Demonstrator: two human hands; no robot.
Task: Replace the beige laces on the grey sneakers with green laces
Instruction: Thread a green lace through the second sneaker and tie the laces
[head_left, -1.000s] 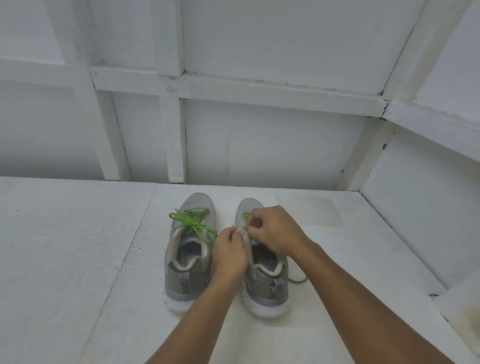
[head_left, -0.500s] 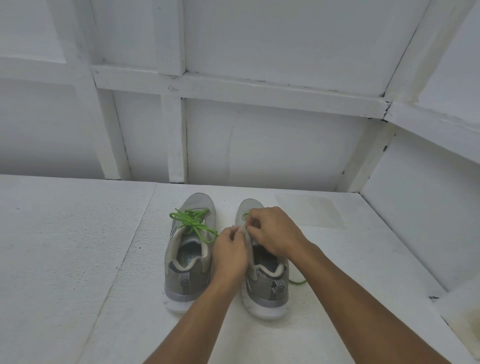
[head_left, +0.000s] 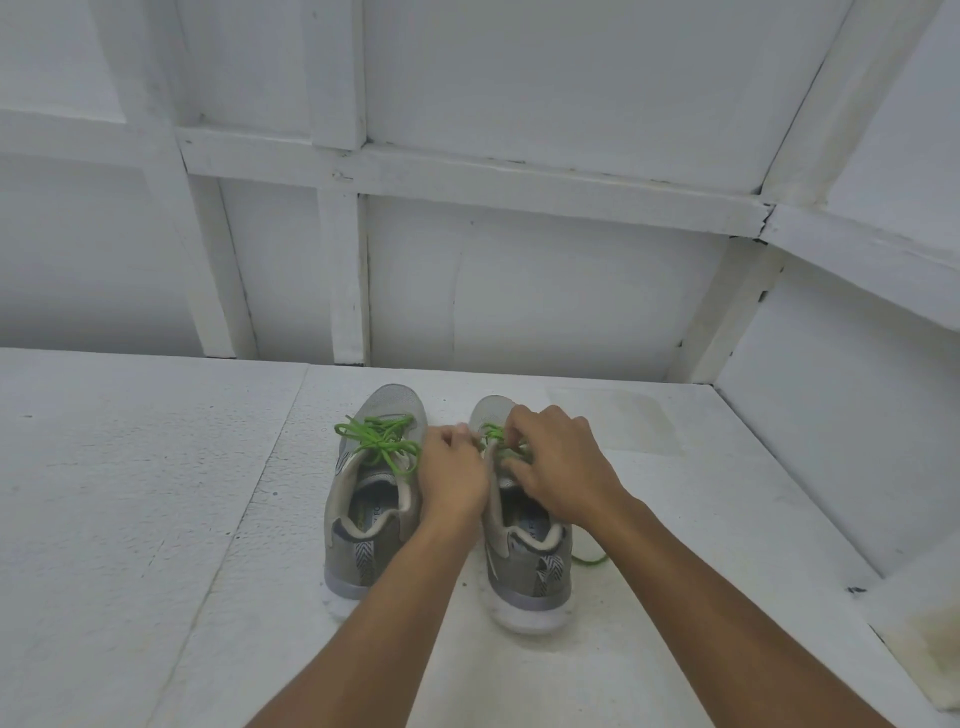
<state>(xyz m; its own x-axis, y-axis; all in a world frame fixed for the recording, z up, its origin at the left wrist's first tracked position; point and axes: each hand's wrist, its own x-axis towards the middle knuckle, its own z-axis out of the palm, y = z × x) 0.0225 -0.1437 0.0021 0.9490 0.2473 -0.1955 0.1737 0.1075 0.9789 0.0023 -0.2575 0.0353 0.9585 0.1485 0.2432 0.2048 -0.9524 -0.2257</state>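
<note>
We see two grey sneakers standing side by side just below the middle of the frame, heels toward us, on a white surface (head_left: 156, 519). The sneaker on the frame's left (head_left: 370, 525) carries a looped green lace (head_left: 379, 441) bunched over its tongue. Both hands meet over the sneaker on the frame's right (head_left: 524, 571), near its toe end. The left hand (head_left: 452, 480) has its fingers curled, tips drawn together at one side of the green lace (head_left: 493, 435) threaded there (a pinch, as far as we can tell). The right hand (head_left: 563, 467) pinches the same lace between thumb and forefinger, its other fingers bent and slightly spread above the shoe's opening. A loose lace end (head_left: 589, 560) trails on the surface, just beside that sneaker's heel toward the frame's right. White panelled walls (head_left: 519, 286) rise behind.
</note>
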